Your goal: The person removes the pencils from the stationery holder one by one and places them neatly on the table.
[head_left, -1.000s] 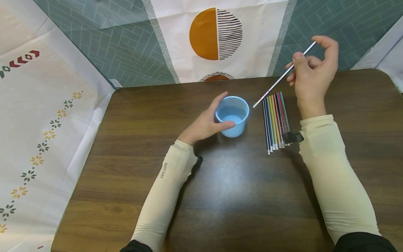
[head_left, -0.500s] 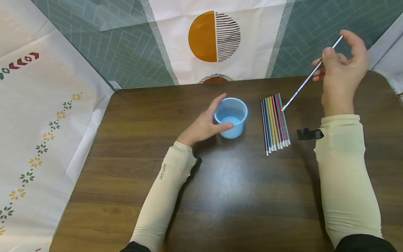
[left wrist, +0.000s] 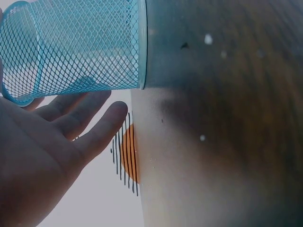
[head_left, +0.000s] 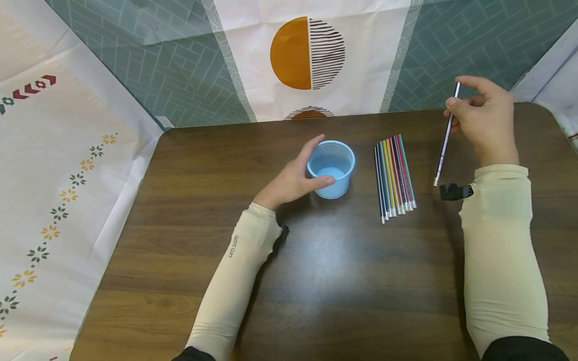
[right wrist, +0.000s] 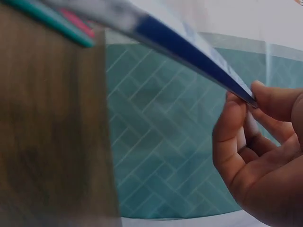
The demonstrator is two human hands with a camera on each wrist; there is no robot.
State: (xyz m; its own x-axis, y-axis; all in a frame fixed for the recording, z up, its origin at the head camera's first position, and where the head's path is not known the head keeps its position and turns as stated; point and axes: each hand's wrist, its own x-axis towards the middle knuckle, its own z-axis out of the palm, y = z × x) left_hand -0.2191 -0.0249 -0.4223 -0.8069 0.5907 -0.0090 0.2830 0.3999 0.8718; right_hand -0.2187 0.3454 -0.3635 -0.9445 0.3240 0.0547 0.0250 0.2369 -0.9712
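Note:
A pale blue mesh pencil cup [head_left: 341,186] stands upright on the table. My left hand [head_left: 291,179] holds it from the left, thumb at the near side and a finger at the far side. In the left wrist view, other fingers [left wrist: 102,127] extend beside the cup's mesh wall [left wrist: 90,52]. To the right, my right hand [head_left: 489,120] pinches a white-and-blue pencil [head_left: 444,145] near its upper end. Its eraser end points down toward the table; whether it touches cannot be told. Several coloured pencils [head_left: 394,176] lie in a side-by-side row between cup and right hand, eraser ends toward me.
All this is on a brown wooden table [head_left: 325,281]. A teal patterned cloth [head_left: 171,75] with a white printed panel [head_left: 370,60] hangs behind the far edge. White patterned fabric [head_left: 67,165] runs along the left side.
My right hand has carried the pencil rightward past the row, then lowered it and tilted it more upright. The left hand and cup have stayed in place.

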